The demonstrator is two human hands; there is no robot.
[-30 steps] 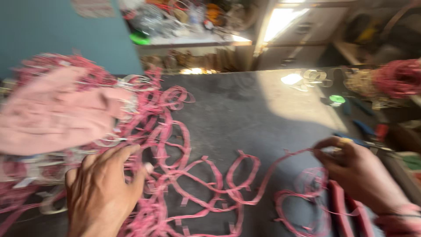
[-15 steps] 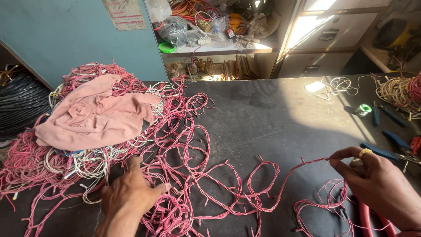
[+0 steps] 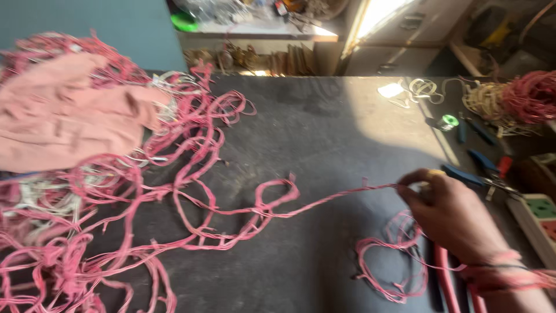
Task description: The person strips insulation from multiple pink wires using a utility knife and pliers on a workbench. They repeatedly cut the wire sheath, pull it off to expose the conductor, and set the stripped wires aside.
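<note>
My right hand (image 3: 449, 211) pinches a twisted pink wire strand (image 3: 324, 200) that stretches left across the dark table (image 3: 324, 127) to a large tangled heap of pink and white wires (image 3: 110, 191). A small coil of the same pink wire (image 3: 388, 264) lies just below that hand, and loops of it wrap my wrist. A pink cloth (image 3: 63, 119) rests on top of the heap at the left. My left hand is out of sight.
Blue-handled pliers (image 3: 483, 174) and a green roll of tape (image 3: 447, 122) lie at the right. Another bundle of red and tan wire (image 3: 518, 98) sits at the far right. A power strip (image 3: 541, 217) is at the right edge. Cluttered shelves stand behind the table.
My left hand has left the wire pile and gone out of view. The strand in my right hand is pulled straighter and several loops on the table are gone. The camera tilted down.
</note>
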